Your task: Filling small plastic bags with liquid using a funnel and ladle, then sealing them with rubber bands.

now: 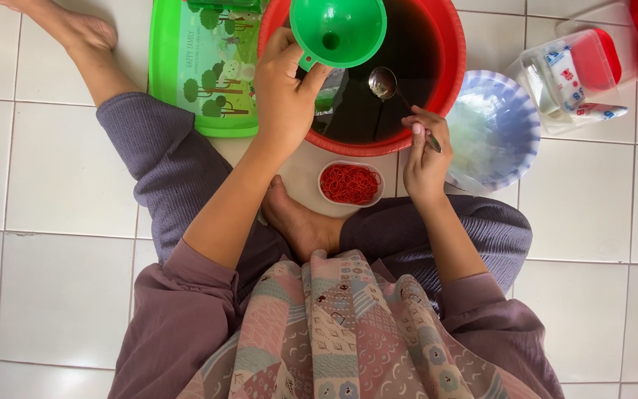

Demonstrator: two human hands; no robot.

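1. Sitting cross-legged on a white tiled floor (pixel 53 185), a person works over a round red plastic basin (pixel 448 44) of dark liquid at 12 o'clock.
2. The left hand (pixel 283 96) is closed around the tab handle of a green plastic funnel (pixel 337 29), held at the basin's near-left rim, apparently with a small clear plastic bag (pixel 331 92) pinched beneath the spout.
3. The right hand (pixel 426 151) is narrowly pinched on the stem of a metal spoon (pixel 383 83), whose bowl points toward 11 o'clock above the liquid.
4. The funnel looks light and rigid, best gripped at its tab; the bag would likely be thin, limp and slippery when wet, so its mouth needs holding tight against the spout. The spoon is stiff and easily steered from mid-stem.
5. A small white dish of red rubber bands (pixel 350 183) sits at 6 o'clock from the basin, just beside a bare foot (pixel 297 222).
6. A green rectangular tray (pixel 201 66) lies at 9 o'clock; a blue-rimmed bowl of clear plastic bags (pixel 496 125) at 3 o'clock.
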